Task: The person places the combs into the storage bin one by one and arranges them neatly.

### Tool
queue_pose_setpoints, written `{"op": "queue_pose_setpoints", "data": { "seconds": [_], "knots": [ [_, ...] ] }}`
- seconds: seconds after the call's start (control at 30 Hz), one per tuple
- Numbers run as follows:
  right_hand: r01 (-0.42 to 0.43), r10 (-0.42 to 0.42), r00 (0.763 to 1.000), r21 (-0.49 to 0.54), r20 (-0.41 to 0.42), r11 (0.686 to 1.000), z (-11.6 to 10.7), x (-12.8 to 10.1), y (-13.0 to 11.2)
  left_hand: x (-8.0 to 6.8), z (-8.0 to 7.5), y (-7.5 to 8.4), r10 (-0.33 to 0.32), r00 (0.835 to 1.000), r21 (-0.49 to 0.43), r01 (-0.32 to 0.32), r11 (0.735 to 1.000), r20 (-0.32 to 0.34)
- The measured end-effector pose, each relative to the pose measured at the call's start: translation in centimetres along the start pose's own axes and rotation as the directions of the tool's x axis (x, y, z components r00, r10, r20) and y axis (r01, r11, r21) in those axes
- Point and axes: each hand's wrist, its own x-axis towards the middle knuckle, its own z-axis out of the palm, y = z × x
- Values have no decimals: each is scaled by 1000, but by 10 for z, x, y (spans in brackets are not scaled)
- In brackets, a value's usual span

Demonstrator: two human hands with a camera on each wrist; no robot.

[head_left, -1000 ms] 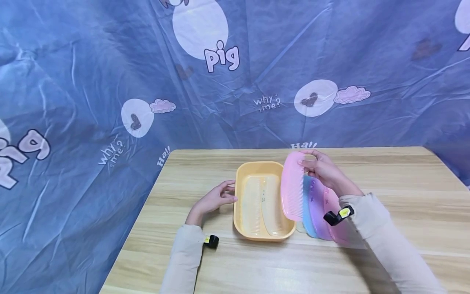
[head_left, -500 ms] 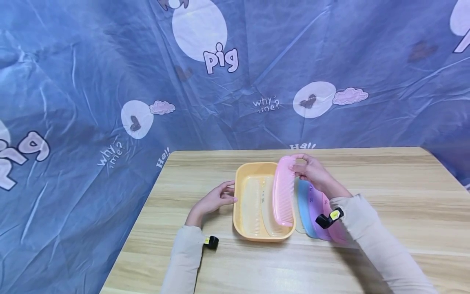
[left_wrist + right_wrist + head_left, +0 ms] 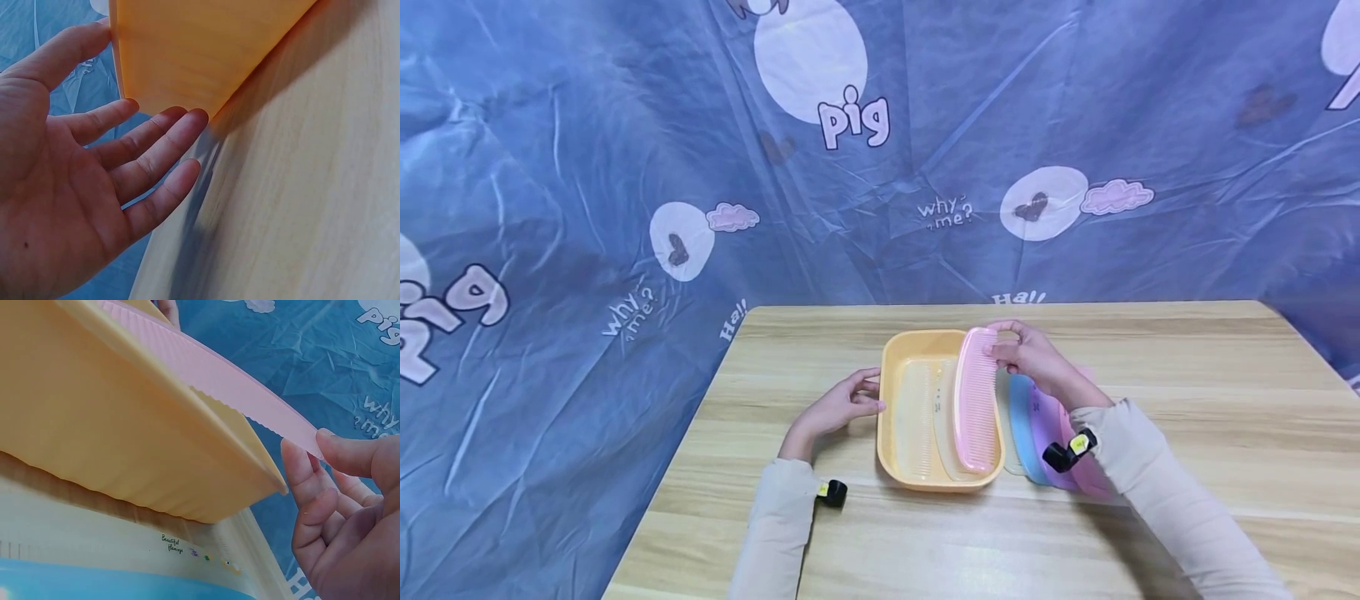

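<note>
My right hand (image 3: 1032,354) pinches one end of a pink comb (image 3: 974,408) between thumb and fingers. The comb slants over the right side of a yellow plastic basin (image 3: 887,337), its near end lower and inside the rim. Two pale cream combs lie in the basin; one cream comb (image 3: 914,417) is on the left, and the pink comb partly covers the other cream comb (image 3: 942,400). At the basin's left wall is my left hand (image 3: 842,404), fingers loosely extended; in the left wrist view its fingertips (image 3: 197,119) touch the wall, with the thumb near the rim.
Right of the basin, overlapping combs lie on the wooden table (image 3: 925,542): a pale comb (image 3: 1009,433), a blue comb (image 3: 1026,429), a purple comb (image 3: 1051,433) and a pink one partly behind my right wrist. A blue printed cloth (image 3: 865,242) hangs behind the table.
My right hand has moved left and slightly toward me, bringing the pink comb from the basin's right edge to over its right side and lower. The left hand has stayed put.
</note>
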Motion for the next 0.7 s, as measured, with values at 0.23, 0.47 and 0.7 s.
{"op": "queue_pose_setpoints", "data": {
  "seconds": [0.23,0.47,0.7],
  "knots": [
    [8,-8,1000,-1,7,1000,7,0,2,1,-1,-4,2,1000,10,-2,1000,-2],
    [1,-1,1000,-29,14,1000,10,0,1,3,-1,-5,4,1000,-3,-4,1000,2],
    [-3,4,1000,-72,13,997,12,0,-1,0,0,-3,4,1000,-9,-4,1000,-1]
  ]
}}
